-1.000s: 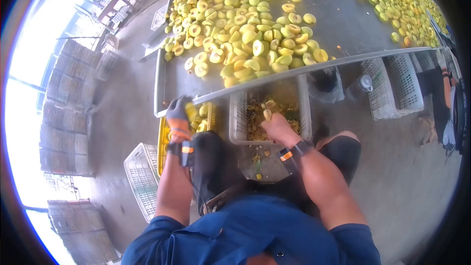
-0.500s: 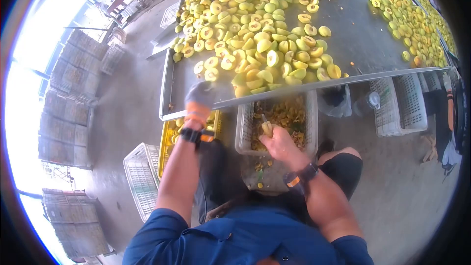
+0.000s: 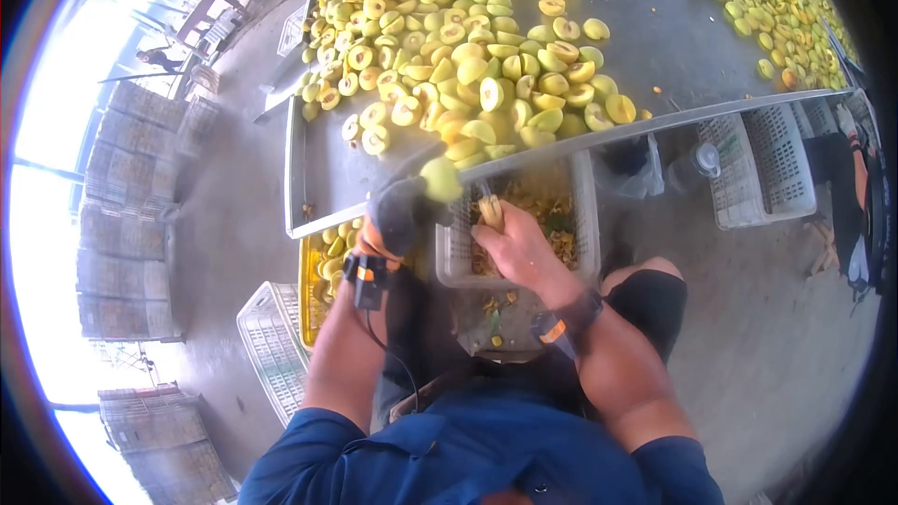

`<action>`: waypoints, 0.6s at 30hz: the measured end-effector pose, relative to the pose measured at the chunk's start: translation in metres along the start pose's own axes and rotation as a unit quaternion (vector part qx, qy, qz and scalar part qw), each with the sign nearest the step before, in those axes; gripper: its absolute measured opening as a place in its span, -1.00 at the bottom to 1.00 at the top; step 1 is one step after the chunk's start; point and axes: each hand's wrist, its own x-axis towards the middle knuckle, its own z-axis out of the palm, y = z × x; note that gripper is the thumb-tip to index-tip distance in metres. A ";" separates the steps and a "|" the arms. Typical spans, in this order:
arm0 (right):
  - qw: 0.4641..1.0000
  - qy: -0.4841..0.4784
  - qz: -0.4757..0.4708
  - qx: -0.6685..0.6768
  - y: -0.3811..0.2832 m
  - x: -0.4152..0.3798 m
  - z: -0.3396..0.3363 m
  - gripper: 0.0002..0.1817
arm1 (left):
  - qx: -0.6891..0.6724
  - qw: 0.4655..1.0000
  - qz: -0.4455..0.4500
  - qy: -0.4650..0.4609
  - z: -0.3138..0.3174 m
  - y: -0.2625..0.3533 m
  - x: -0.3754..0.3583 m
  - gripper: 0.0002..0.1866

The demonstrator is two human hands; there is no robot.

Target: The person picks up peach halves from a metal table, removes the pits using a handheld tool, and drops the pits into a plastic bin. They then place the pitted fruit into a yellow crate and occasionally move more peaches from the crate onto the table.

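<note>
My left hand point(image 3: 400, 210), in a dark glove with an orange cuff, grips a yellow-green peach half point(image 3: 441, 180) just off the table's near edge. The hand is blurred, and the fingers behind the fruit are partly hidden. My right hand point(image 3: 514, 241), bare, is closed around a short pale-handled tool point(image 3: 490, 211); its tip is too blurred to make out. That hand is over a white crate point(image 3: 589, 224) holding brown and yellow scraps. A big heap of peach halves point(image 3: 468, 65), several with cut faces showing, lies on the metal table point(image 3: 645, 47) ahead.
A raised metal rim point(image 3: 617, 136) borders the table. Below left are a yellow crate point(image 3: 307, 304) of fruit halves and a white crate point(image 3: 271, 337). Stacked crates point(image 3: 126, 243) stand far left. Another heap point(image 3: 776, 19) and white crates point(image 3: 762, 168) are at right, near a person's arm point(image 3: 858, 164).
My left hand has come back from the heap toward my right hand, now with a peach half in it. The right hand has moved slightly up and left. The view has shifted a little.
</note>
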 end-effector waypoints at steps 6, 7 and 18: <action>0.992 0.015 -0.081 -0.095 0.003 -0.024 0.020 -0.75 | -0.024 0.998 0.034 0.047 0.010 -0.056 -0.016 -0.48; 0.993 -0.004 -0.069 -0.101 -0.003 -0.029 0.020 -0.75 | -0.031 0.997 0.024 0.067 0.008 -0.062 -0.017 -0.52; 0.995 -0.092 -0.007 0.034 -0.010 -0.038 -0.002 -0.75 | 0.359 0.902 0.241 0.002 0.046 -0.041 -0.047 -0.62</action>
